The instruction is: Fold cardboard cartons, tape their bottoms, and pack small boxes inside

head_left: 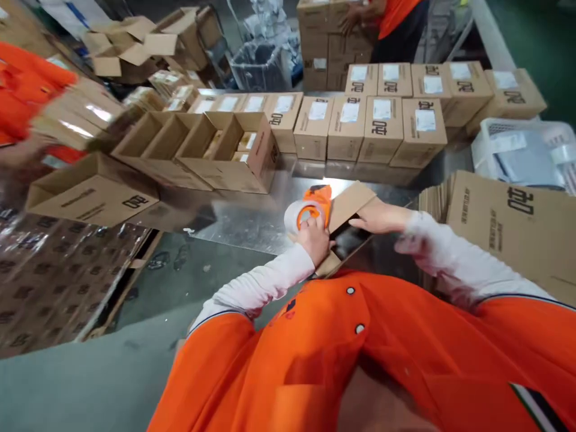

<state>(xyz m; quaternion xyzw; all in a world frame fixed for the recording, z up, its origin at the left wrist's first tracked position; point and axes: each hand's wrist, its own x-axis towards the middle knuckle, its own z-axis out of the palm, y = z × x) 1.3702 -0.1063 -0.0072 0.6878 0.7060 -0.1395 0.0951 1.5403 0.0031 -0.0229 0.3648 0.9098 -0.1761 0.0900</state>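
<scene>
My left hand [314,241] is closed around an orange tape dispenser [318,195] that carries a wide roll of pale tape. Right below and beside it is a cardboard box [348,207] with raised flaps and a dark opening, close to my body. My right hand [378,216] lies with its fingers stretched out over the right side of this box, touching the flap. The thumb reaches toward the opening. Part of the box is hidden by my left hand and my orange clothing.
Several closed cartons [346,127] with white labels line the metal table [234,219]. Open cartons [229,153] stand to the left. Flat cardboard [504,222] leans at the right below a white basket [483,150]. Two people in orange handle boxes at the left and back.
</scene>
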